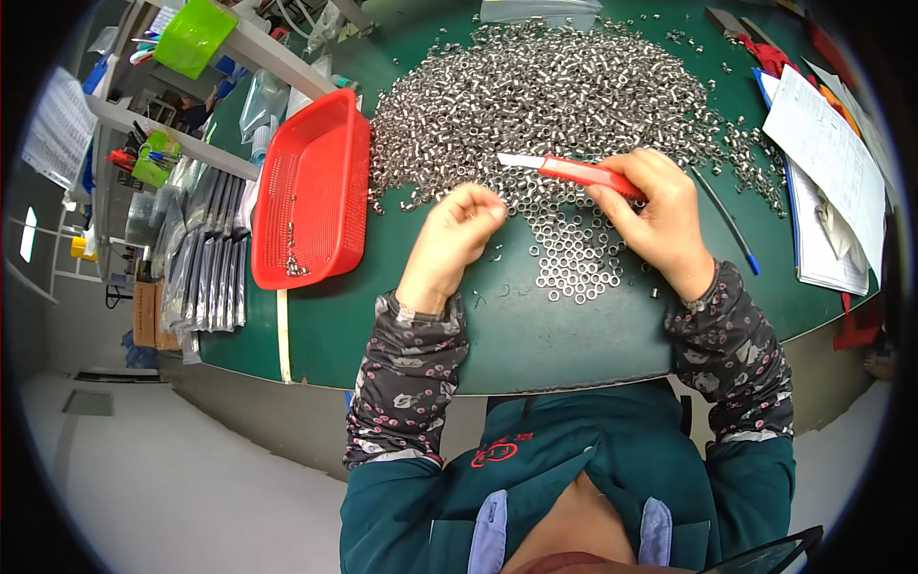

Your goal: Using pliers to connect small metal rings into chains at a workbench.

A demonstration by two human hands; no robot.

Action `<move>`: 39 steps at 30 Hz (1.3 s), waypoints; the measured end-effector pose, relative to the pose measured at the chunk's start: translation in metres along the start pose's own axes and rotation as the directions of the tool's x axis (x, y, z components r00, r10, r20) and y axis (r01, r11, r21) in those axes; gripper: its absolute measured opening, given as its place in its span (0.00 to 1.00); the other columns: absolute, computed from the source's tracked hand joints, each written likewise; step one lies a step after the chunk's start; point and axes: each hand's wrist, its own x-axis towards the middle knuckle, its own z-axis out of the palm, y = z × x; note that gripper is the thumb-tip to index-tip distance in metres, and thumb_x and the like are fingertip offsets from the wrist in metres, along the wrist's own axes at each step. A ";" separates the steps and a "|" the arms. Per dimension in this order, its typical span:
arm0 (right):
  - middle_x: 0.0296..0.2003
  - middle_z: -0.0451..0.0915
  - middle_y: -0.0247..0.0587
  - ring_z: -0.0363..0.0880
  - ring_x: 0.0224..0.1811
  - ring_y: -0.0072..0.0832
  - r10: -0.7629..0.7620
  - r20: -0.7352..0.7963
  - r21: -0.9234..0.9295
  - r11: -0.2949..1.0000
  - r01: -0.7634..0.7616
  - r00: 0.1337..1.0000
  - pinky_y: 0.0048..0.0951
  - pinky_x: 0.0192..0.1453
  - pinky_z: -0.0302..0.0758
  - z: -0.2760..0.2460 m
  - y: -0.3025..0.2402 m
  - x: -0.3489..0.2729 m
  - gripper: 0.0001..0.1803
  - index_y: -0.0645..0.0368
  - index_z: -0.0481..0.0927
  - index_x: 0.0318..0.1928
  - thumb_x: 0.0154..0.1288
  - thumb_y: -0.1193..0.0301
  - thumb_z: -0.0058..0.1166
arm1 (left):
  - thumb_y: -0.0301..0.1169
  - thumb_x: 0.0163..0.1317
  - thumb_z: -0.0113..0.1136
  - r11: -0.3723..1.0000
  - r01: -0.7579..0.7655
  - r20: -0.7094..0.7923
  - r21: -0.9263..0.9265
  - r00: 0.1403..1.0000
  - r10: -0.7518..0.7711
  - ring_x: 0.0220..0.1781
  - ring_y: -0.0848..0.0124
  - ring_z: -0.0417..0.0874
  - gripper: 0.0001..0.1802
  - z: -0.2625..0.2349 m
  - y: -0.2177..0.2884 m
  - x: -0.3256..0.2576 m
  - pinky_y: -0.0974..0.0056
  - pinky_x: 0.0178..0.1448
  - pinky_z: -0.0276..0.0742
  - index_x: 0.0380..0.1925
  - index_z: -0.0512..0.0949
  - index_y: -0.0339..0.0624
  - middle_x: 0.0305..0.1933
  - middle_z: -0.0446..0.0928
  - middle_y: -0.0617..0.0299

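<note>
A red utility knife with its blade out, pointing left, is gripped in my right hand. My left hand is closed, thumb and fingers pressed together near the blade's tip; whatever it pinches is hidden. Beyond both hands spreads a big heap of small metal rings. Just under the knife, a patch of rings lies in a single layer on the green table, many of them standing on end with their holes showing. A single ring sits apart by my right wrist.
To the left stands a red plastic basket with a few metal pieces inside. A pen and a clipboard with papers lie at the right. Stacked wrapped packages stand past the table's left edge.
</note>
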 end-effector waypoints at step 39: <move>0.20 0.74 0.43 0.73 0.23 0.38 -0.032 0.173 0.090 0.996 0.017 0.984 0.34 0.28 0.69 0.009 -0.007 -0.011 0.11 0.62 0.78 0.29 0.48 0.68 0.61 | 0.24 0.60 0.46 0.750 0.002 0.073 -0.661 0.995 0.061 0.19 0.80 0.62 0.06 -0.009 -0.008 0.002 0.78 0.14 0.53 0.37 0.69 0.38 0.28 0.71 0.60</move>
